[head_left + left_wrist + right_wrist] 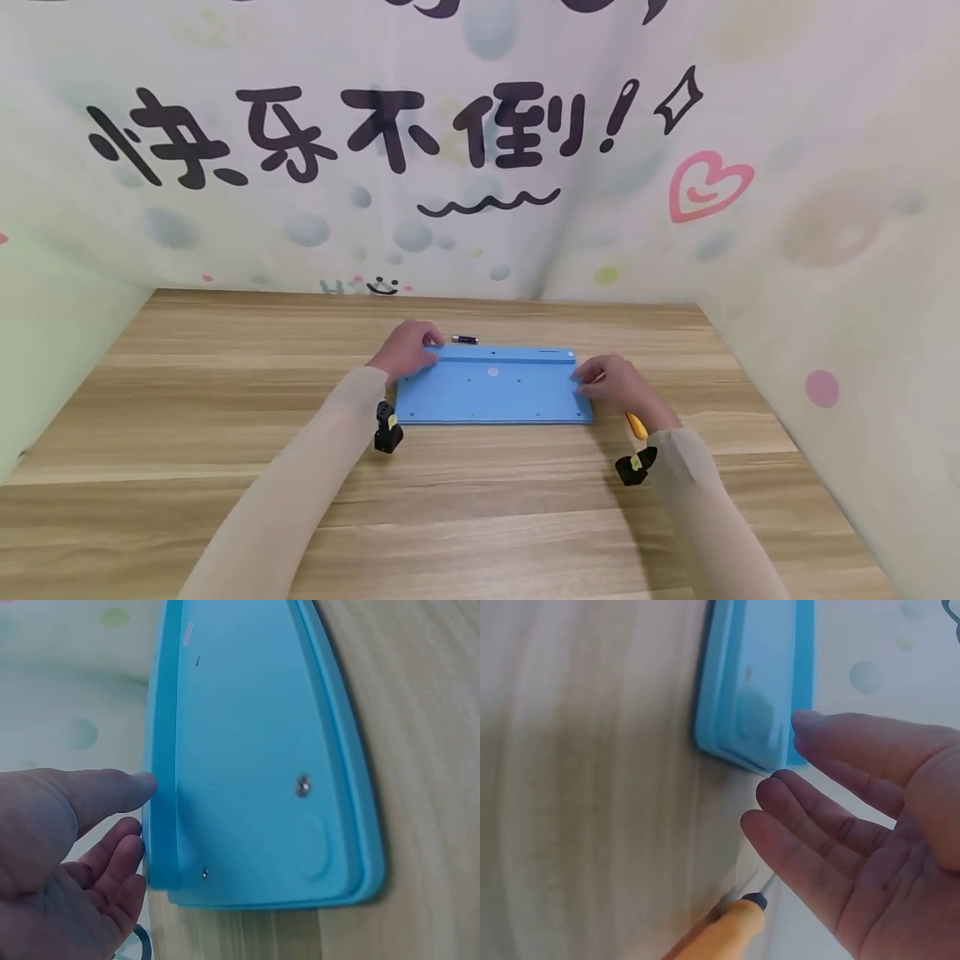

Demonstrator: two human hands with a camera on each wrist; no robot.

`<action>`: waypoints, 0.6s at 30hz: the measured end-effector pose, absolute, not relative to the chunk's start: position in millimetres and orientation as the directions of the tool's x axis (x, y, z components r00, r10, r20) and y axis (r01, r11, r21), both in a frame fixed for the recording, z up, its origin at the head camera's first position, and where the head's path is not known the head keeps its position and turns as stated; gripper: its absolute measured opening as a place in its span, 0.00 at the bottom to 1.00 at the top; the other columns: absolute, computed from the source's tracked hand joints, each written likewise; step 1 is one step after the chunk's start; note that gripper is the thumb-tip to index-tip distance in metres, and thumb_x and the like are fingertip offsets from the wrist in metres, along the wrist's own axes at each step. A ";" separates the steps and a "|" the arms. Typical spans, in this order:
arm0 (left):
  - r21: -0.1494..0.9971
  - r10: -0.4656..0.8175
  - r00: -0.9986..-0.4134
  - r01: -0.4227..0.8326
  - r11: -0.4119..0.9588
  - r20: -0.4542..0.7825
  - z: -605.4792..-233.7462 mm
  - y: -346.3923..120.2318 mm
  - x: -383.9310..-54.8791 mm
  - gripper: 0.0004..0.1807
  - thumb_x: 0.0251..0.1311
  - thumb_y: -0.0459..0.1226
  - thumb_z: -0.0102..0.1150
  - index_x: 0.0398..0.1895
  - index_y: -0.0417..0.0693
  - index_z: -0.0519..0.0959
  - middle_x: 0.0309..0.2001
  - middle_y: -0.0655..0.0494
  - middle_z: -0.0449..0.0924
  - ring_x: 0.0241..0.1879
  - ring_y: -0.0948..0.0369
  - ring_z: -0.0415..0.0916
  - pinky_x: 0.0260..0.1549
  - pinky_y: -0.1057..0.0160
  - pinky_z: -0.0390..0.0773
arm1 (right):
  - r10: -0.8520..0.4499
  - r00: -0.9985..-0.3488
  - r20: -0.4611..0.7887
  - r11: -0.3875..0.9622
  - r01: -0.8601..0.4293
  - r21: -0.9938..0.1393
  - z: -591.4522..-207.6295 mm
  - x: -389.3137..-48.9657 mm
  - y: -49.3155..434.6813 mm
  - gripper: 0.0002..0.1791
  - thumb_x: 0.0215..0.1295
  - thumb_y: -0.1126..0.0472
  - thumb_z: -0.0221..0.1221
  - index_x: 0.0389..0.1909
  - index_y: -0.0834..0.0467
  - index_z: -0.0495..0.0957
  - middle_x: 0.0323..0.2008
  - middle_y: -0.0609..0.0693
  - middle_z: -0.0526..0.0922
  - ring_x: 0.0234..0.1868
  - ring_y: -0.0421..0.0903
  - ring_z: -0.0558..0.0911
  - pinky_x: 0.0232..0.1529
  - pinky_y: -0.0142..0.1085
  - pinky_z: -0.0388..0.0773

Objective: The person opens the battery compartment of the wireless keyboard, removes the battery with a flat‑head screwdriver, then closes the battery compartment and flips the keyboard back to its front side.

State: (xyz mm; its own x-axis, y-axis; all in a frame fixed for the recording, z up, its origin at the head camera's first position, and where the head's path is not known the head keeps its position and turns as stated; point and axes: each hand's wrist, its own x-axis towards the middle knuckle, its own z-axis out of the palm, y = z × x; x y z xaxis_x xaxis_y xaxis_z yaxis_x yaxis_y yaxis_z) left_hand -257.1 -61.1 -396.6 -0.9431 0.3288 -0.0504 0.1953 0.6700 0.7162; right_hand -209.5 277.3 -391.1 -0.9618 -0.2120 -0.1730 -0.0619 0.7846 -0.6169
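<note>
A light blue keyboard (495, 396) lies face down on the wooden table, its underside showing screw holes and a raised bar along the far edge. My left hand (408, 348) pinches that bar at the far left corner; in the left wrist view the thumb (112, 789) rests on it, with curled fingers against its outer side. At the right end, my right hand (615, 382) has its fingers loosely extended beside the edge. In the right wrist view the thumb (855, 742) overlaps the bar's end, while the fingertips sit right at the corner.
A small dark cylinder with a silver end (465, 339) lies just behind the keyboard. Under the right forearm is a screwdriver with an orange handle (731, 930), its shaft pointing towards the keyboard. A printed cloth (480, 242) hangs behind the table and along its sides.
</note>
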 end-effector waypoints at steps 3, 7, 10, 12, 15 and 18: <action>0.725 0.314 -0.948 0.177 0.666 -0.057 -399.4 -65.3 -256.5 0.13 0.53 0.26 0.57 0.43 0.39 0.78 0.44 0.46 0.70 0.45 0.52 0.66 0.45 0.56 0.69 | -0.186 -0.965 -0.182 0.793 -0.038 -0.608 -392.8 -206.1 279.3 0.10 0.56 0.65 0.62 0.40 0.63 0.80 0.35 0.54 0.78 0.38 0.49 0.76 0.36 0.39 0.76; 0.724 0.309 -0.951 0.193 0.662 -0.029 -399.6 -74.4 -251.4 0.13 0.53 0.26 0.58 0.43 0.37 0.77 0.44 0.44 0.70 0.46 0.51 0.66 0.46 0.55 0.70 | -0.172 -0.969 -0.175 0.796 -0.032 -0.605 -396.9 -203.2 280.2 0.11 0.56 0.65 0.63 0.41 0.62 0.79 0.36 0.55 0.78 0.38 0.50 0.76 0.37 0.40 0.76; 0.717 0.307 -0.952 0.206 0.666 -0.012 -397.1 -80.6 -245.2 0.13 0.52 0.25 0.58 0.44 0.35 0.76 0.44 0.43 0.70 0.45 0.51 0.66 0.45 0.55 0.70 | -0.168 -0.973 -0.161 0.788 -0.035 -0.615 -399.8 -201.9 280.3 0.12 0.55 0.65 0.63 0.41 0.62 0.79 0.37 0.56 0.78 0.39 0.51 0.76 0.38 0.41 0.76; 0.718 0.302 -0.953 0.193 0.668 -0.024 -395.6 -83.7 -241.4 0.14 0.52 0.25 0.57 0.44 0.34 0.75 0.43 0.42 0.69 0.44 0.50 0.65 0.44 0.55 0.70 | -0.159 -0.974 -0.161 0.778 -0.023 -0.628 -401.3 -201.2 279.9 0.13 0.56 0.65 0.63 0.42 0.62 0.79 0.38 0.57 0.78 0.39 0.51 0.77 0.38 0.41 0.77; 0.730 0.293 -0.953 0.151 0.667 -0.071 -395.2 -86.8 -236.7 0.16 0.54 0.25 0.56 0.48 0.35 0.73 0.44 0.42 0.67 0.43 0.51 0.65 0.42 0.56 0.70 | -0.137 -0.976 -0.168 0.756 0.006 -0.655 -402.8 -199.2 277.7 0.14 0.56 0.64 0.63 0.43 0.63 0.78 0.39 0.58 0.78 0.39 0.50 0.77 0.37 0.40 0.77; 0.734 0.303 -0.948 0.136 0.665 -0.099 -396.1 -88.7 -232.5 0.20 0.54 0.26 0.56 0.52 0.35 0.70 0.44 0.41 0.66 0.42 0.51 0.64 0.41 0.57 0.70 | -0.114 -0.979 -0.171 0.740 0.031 -0.672 -404.5 -196.9 274.7 0.16 0.56 0.63 0.63 0.45 0.64 0.77 0.40 0.59 0.77 0.37 0.49 0.77 0.35 0.38 0.78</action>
